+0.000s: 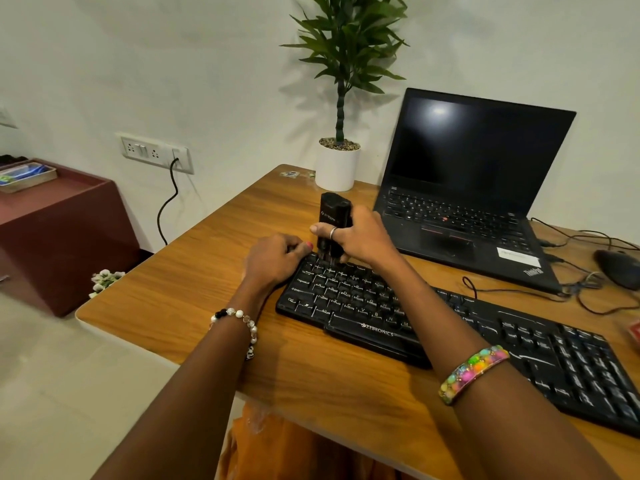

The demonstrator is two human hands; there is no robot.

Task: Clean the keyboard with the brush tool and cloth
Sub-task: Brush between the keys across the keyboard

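A black keyboard [450, 327] lies slantwise across the wooden desk [194, 271]. My right hand [360, 237] grips a black brush tool [333, 220] held upright, its lower end down on the keys at the keyboard's far left corner. Beside it, my left hand [273, 258] rests curled on the keyboard's left end, fingertips touching the corner. I cannot tell whether it holds anything. No cloth is visible.
An open black laptop [474, 188] stands behind the keyboard, with a white potted plant [337, 164] to its left. A mouse [618, 268] and tangled cables [585, 289] lie at the right. A maroon cabinet [59, 230] stands left of the desk, under a wall socket [156, 152].
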